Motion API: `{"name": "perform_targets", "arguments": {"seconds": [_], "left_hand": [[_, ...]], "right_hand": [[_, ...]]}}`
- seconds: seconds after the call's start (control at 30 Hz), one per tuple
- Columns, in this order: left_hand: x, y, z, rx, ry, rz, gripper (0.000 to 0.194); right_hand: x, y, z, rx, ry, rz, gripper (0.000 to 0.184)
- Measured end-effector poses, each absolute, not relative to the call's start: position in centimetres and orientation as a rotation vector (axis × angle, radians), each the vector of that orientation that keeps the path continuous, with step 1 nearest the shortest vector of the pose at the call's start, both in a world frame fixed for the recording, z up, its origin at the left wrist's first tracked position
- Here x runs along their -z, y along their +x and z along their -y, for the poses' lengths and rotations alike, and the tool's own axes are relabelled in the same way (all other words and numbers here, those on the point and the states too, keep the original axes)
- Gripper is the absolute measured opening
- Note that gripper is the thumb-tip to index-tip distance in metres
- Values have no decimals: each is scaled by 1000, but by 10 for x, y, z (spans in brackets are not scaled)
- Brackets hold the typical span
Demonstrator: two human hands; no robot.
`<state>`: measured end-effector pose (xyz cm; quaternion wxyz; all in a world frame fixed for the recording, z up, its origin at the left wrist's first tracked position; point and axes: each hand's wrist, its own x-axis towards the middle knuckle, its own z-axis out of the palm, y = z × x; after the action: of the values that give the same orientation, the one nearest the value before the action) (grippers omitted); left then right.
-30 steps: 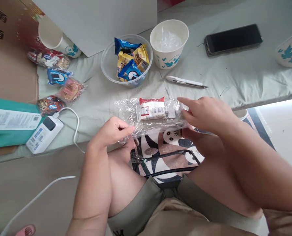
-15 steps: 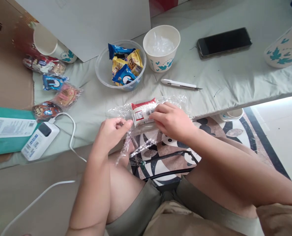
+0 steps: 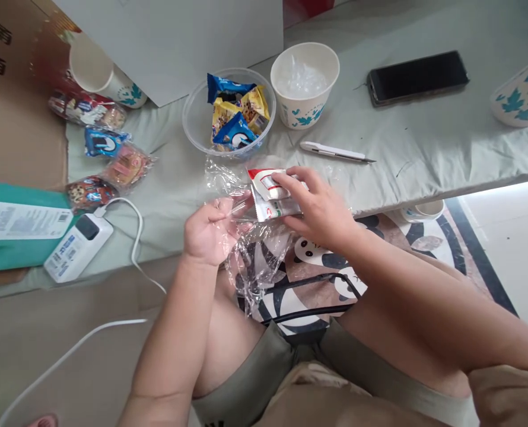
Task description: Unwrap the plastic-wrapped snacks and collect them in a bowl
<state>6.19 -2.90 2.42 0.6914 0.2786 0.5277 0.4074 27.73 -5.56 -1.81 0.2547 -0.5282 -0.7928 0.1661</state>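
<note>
My right hand is closed on a small red and white snack packet, its fingers over the top and the thumb below. The packet is tilted at the table's front edge. Clear plastic film spreads around and under it, crumpled and hanging over the edge. My left hand is left of the packet, palm turned up, with the film between its half-curled fingers, which show partly through it. Behind the packet lies a white utility knife with its blade out.
A clear plastic bowl holds blue and yellow snack packets. Beside it stands a paper cup with clear plastic inside. A phone lies at the right. Wrapped snacks and a corded power bank sit at the left.
My left hand has turned palm up, with film across its fingers. My right hand has tilted the packet, showing another part of its print. The view has shifted slightly.
</note>
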Motion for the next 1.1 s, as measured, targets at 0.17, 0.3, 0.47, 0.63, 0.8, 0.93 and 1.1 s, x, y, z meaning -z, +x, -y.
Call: {"name": "perform_targets", "arguments": {"seconds": [0.17, 0.3, 0.47, 0.63, 0.8, 0.93, 1.1], "left_hand": [[-19, 59, 21, -929, 473, -1128, 19], [-17, 67, 23, -951, 498, -984, 23], [-10, 70, 25, -978, 577, -1030, 29], [-6, 63, 27, -883, 684, -1104, 51], [-9, 62, 31, -851, 736, -1098, 63], [-9, 58, 28, -848, 710, -1032, 67], [-7, 53, 25, -834, 717, -1003, 68]], "right_hand": [[16, 284, 53, -685, -1377, 2074, 69], [13, 281, 54, -675, -1441, 2042, 65], [12, 276, 53, -508, -1514, 2125, 61], [11, 276, 52, -424, -1564, 2174, 58], [12, 278, 51, -470, -1560, 2115, 60], [15, 281, 48, -530, -1519, 2082, 65], [11, 287, 46, -583, -1502, 2051, 63]]}}
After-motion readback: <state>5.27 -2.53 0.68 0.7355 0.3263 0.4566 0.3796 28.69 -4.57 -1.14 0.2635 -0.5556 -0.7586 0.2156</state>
